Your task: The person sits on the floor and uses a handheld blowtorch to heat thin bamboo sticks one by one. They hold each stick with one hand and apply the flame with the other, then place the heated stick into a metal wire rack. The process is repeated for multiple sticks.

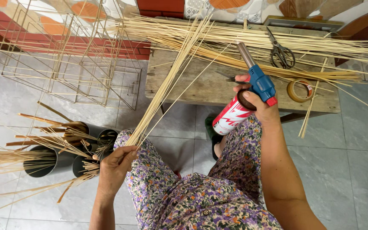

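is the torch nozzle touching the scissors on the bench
Apart. The head view shows the torch nozzle ending left of the scissors, with bench and bamboo strips between them.

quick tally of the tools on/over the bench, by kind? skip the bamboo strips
Gas torch, in right hand: 1
Scissors: 1
Tape roll: 1
Total: 3

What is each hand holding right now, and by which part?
The left hand pinches a bundle of thin bamboo strips at its near end. The right hand grips a gas torch around the canister's top.
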